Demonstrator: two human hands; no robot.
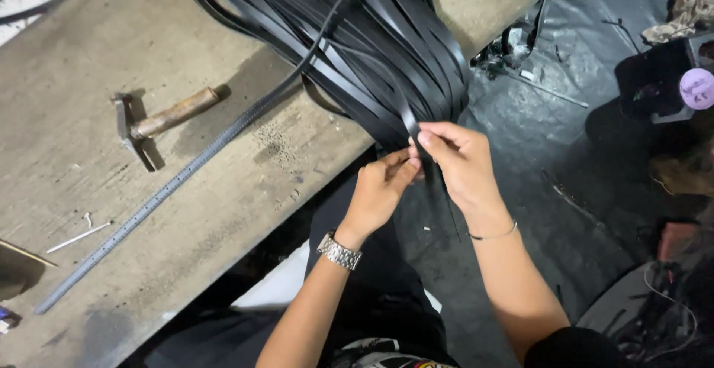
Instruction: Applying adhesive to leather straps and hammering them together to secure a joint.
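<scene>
From up here I look down on my two hands meeting at the near edge of the workbench (89, 78), just past where its grey, scuffed top drops away. My left hand (378, 189), with a metal watch (339, 250) on the wrist, has thumb and fingertips pressed together on the end of one black strap (407, 119); my right hand (462, 161), with a thin bracelet (492, 233) at the wrist, pinches the same strap just above and beside the left, so both hands are closed on it and their fingertips touch. The strap runs up and away from the pinch into the big bundle of black straps (372, 33) that lies across the bench top and spills over its edge right above my hands; the gripped piece sits at the lower tip of that bundle, on its near side, and I cannot tell exactly where it parts from its neighbours. A thin black end hangs down below my right hand, over my dark lap. One single strap arcs out of the bundle towards the top right. Well to the left on the bench lies a hammer (152, 124) with a wooden handle, head towards me, and just beside it a long punched metal strip (160, 189) runs diagonally from the bundle down to the bench's lower left. A nail (78, 237) lies near that strip. To the right the floor is covered with dark sheeting (550, 152)
</scene>
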